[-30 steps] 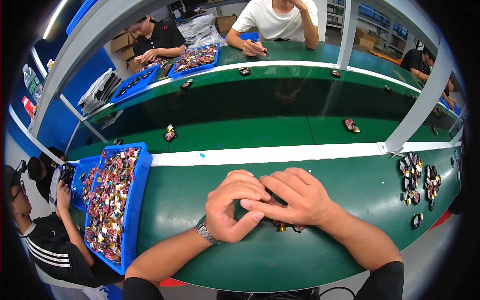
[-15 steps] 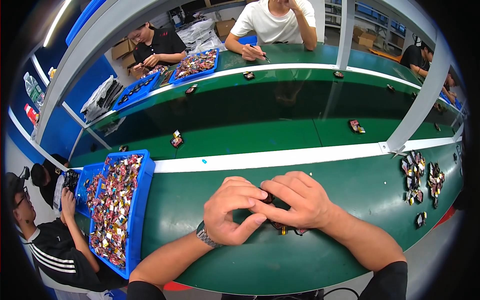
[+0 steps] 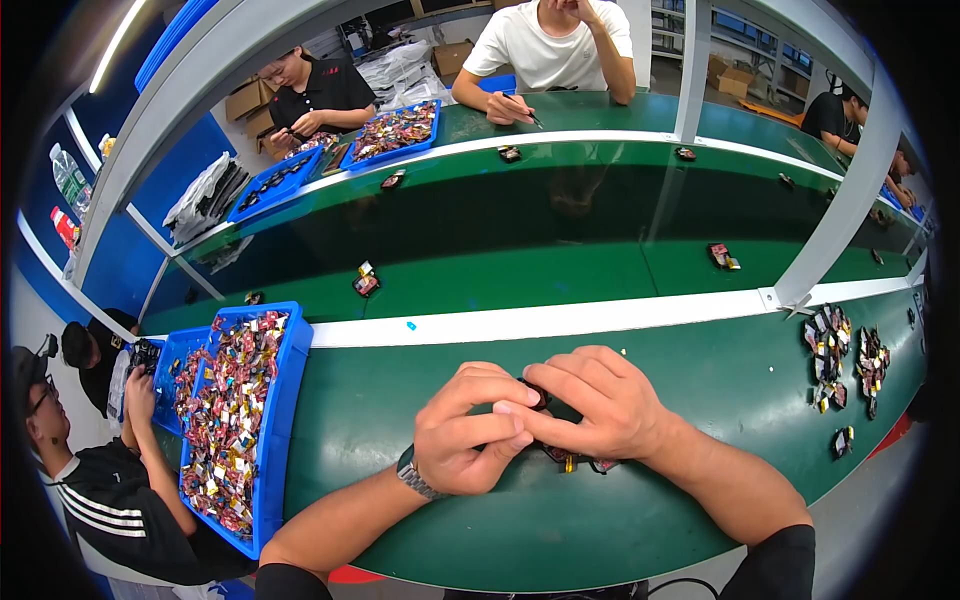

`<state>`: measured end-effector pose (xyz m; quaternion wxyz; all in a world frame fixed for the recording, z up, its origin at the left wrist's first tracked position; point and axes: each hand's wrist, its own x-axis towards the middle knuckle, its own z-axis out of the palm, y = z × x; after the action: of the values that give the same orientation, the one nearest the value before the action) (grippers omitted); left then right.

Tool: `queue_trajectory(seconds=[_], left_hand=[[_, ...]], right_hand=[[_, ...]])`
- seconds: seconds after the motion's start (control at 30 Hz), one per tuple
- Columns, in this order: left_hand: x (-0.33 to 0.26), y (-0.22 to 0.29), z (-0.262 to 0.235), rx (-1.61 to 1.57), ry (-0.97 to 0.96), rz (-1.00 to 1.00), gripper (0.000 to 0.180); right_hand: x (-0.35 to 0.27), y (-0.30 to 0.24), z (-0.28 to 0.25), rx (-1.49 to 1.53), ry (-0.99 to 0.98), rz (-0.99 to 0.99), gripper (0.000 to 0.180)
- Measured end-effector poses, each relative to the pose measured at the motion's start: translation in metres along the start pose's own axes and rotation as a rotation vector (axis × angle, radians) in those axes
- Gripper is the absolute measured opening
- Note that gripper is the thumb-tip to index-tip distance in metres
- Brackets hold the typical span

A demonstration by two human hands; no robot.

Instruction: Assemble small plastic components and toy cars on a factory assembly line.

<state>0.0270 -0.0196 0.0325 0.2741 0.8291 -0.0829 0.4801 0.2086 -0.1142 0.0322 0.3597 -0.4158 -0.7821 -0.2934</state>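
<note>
Over the green worktop (image 3: 400,395), my two hands meet at a small dark plastic part (image 3: 537,394) that they mostly cover. My right hand (image 3: 600,405) curls around it from the right, fingertips pressed against its edge. From the other side, my left hand (image 3: 465,425), with a metal watch at its wrist, has its fingertips closed against the part and my right fingers. Whether a smaller piece sits in the left pinch is hidden. Below my right hand lie more small black parts (image 3: 560,456) with pink and yellow bits, partly covered.
A blue tray (image 3: 291,380) heaped with small pink, yellow and white components stands left. Groups of black assemblies (image 3: 828,355) lie right. Beyond a white rail (image 3: 560,313), a green belt (image 3: 480,285) carries scattered assemblies. A grey post (image 3: 850,200) rises at right. Co-workers sit around.
My left fingers have drawn closer together, closing into a pinch by the part. My right hand stays almost in place. The assemblies on the belt have shifted slightly right.
</note>
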Motion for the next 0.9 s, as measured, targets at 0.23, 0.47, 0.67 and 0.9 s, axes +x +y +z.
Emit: queue_trajectory(seconds=[0.23,0.47,0.67,0.9], left_hand=[[-0.0014,-0.0004,0.0004,-0.024,0.004,-0.005,0.024],[-0.0006,-0.0001,0.0006,-0.030,0.007,-0.009,0.026],[-0.0005,0.0012,0.0007,-0.017,0.003,-0.020,0.026],[-0.0042,-0.0012,0.0012,-0.030,0.018,-0.031,0.024]], right_hand=[[0.0024,-0.0003,-0.0008,0.002,0.006,0.002,0.046],[0.0013,-0.0007,-0.0007,-0.004,-0.001,0.005,0.045],[0.0008,-0.0009,-0.0006,0.000,0.001,0.010,0.043],[-0.0003,0.0000,-0.0004,-0.011,-0.002,0.003,0.037]])
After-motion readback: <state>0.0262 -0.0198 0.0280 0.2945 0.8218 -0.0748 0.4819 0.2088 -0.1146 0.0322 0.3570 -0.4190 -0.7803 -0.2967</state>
